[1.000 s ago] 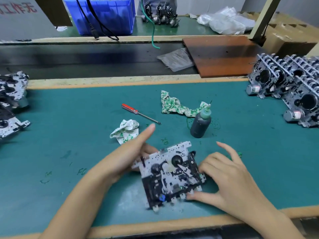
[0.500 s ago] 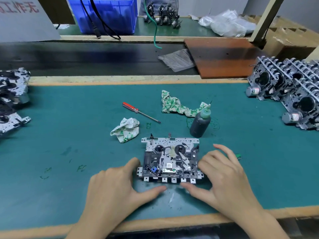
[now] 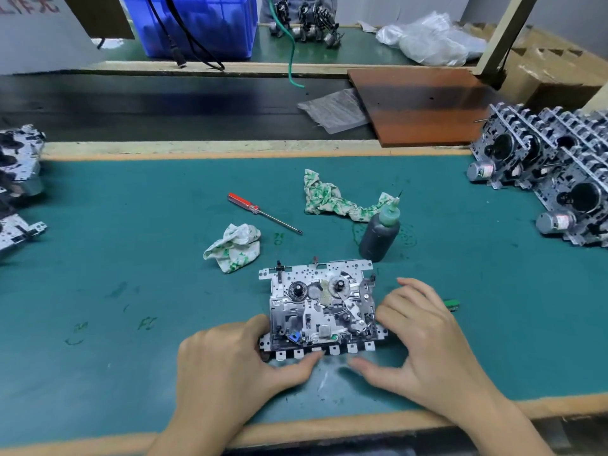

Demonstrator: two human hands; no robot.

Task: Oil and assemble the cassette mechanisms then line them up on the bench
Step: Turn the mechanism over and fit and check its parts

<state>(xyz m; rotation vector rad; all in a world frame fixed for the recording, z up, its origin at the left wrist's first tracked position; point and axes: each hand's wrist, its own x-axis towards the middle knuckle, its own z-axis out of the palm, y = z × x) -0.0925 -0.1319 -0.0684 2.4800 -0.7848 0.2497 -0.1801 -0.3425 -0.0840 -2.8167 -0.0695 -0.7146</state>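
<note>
One cassette mechanism (image 3: pixel 320 307) lies flat on the green mat (image 3: pixel 131 258), its key tabs toward me. My left hand (image 3: pixel 230 366) grips its left front corner, thumb along the front tabs. My right hand (image 3: pixel 424 340) holds its right edge with the fingertips, thumb near the front. A dark oil bottle (image 3: pixel 380 233) with a green needle cap stands just behind it to the right. Several finished mechanisms (image 3: pixel 552 172) with motors stand in rows at the far right. More mechanisms (image 3: pixel 18 166) lie at the left edge.
A red-handled screwdriver (image 3: pixel 263 216) and two stained rags (image 3: pixel 235 246) (image 3: pixel 332 200) lie behind the mechanism. A small green piece (image 3: pixel 451 303) sits beside my right hand. A brown board (image 3: pixel 424 106) and a blue crate (image 3: pixel 197 24) are beyond the mat.
A second ago my left hand held the mechanism tilted and turned. It now lies flat and square to the bench edge, with both hands at its sides.
</note>
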